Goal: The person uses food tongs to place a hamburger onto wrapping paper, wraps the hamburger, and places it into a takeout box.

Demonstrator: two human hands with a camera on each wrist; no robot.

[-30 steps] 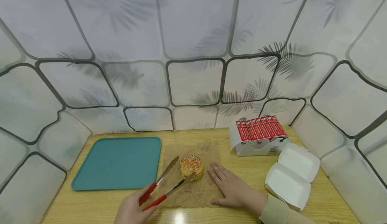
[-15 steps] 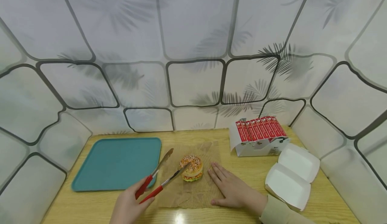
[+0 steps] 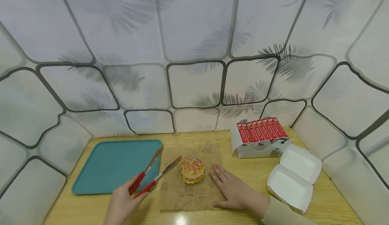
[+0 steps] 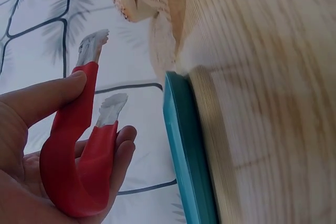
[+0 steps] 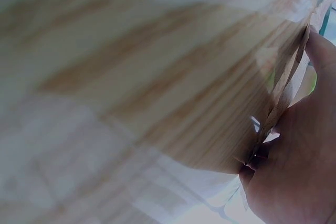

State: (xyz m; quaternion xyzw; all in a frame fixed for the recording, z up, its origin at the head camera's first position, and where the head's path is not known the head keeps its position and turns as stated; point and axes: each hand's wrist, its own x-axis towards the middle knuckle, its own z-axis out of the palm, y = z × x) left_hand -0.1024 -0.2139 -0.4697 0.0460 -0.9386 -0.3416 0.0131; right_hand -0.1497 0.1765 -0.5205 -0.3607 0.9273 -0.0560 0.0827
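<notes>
My left hand has its grip curled round the red tongs, tips apart, over the teal tray edge. My right hand lies flat, fingers straight, on the brown paper. The burger sits on that paper, between tongs and right hand, on the wooden surface.

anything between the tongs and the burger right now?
Nothing visible. In the head view the tongs, held in the left hand, hang open just left of the burger, with only bare brown paper across the gap. The right hand lies flat on the burger's far side.
</notes>
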